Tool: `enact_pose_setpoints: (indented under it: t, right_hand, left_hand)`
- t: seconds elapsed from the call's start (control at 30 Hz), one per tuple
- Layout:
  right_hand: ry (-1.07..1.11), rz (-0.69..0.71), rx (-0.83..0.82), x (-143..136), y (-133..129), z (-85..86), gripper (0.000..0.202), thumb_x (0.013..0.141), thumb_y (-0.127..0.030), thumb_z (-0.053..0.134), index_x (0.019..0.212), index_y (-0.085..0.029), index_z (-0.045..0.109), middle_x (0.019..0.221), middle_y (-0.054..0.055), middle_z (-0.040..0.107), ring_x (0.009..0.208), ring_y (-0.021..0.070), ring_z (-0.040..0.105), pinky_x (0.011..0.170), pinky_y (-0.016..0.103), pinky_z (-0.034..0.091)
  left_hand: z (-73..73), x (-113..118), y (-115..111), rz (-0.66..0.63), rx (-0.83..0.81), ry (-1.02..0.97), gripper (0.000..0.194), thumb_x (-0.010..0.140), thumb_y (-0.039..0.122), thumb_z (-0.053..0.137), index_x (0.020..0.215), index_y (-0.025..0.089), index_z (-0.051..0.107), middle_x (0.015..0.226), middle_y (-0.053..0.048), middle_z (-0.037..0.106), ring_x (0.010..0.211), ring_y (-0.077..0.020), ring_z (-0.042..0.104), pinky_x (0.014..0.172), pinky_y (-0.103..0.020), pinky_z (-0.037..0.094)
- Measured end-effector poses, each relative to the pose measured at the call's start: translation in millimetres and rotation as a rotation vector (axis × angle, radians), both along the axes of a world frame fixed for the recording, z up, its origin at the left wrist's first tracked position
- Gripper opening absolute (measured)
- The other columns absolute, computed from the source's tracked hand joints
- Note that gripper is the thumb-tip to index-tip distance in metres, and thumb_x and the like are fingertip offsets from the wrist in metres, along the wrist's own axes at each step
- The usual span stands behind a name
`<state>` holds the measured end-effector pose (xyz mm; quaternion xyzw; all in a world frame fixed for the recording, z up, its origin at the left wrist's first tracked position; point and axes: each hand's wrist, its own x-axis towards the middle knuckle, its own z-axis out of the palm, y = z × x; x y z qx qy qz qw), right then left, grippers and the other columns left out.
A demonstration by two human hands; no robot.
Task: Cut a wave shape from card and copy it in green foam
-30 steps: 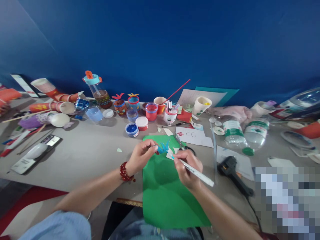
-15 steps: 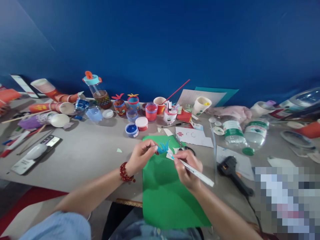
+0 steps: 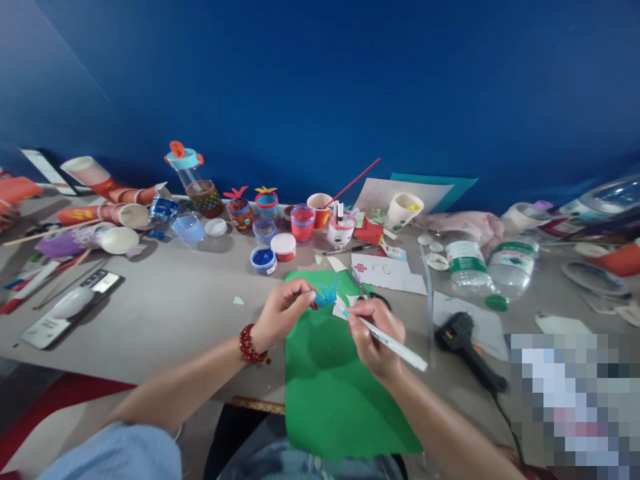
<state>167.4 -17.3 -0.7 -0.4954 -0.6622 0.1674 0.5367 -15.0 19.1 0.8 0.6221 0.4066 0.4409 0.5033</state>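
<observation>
My left hand (image 3: 286, 310) pinches a small blue paper cutout (image 3: 327, 295) with pointed tips, held above the far end of a green sheet (image 3: 340, 400). In my right hand (image 3: 375, 333) is a white marker pen (image 3: 393, 347); its blue tip points toward the cutout, and I cannot tell whether it touches. White paper scraps (image 3: 341, 308) lie just under the pen tip. Black-handled scissors (image 3: 383, 301) rest partly hidden behind my right hand.
Paint jars, such as a blue one (image 3: 263, 260), and painted cups (image 3: 240, 215) line the back. A glue gun (image 3: 467, 350) and plastic bottles (image 3: 467, 263) lie to the right. At left are a phone (image 3: 73, 310) and a drink bottle (image 3: 197, 180).
Almost nothing differs. The marker pen has shifted very slightly in my right hand, while my left hand and the blue cutout stay in place.
</observation>
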Motion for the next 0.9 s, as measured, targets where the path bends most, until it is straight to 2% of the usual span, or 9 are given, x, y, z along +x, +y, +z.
enact_pose_setpoints:
  t: [0.9]
  right_hand:
    - [-0.002, -0.041, 0.007, 0.8, -0.1, -1.0, 0.01, 0.078, -0.019, 0.05, 0.072, -0.021, 0.057, 0.059, -0.001, 0.058, 0.05, 0.0129, 0.055, 0.047, 0.024, 0.043]
  left_hand:
    - [-0.9, 0.3, 0.1, -0.006, 0.0, -0.004, 0.027, 0.087, 0.037, 0.052, 0.07, 0.015, 0.054, 0.073, -0.004, 0.061, 0.07, -0.0138, 0.054, 0.067, -0.026, 0.042]
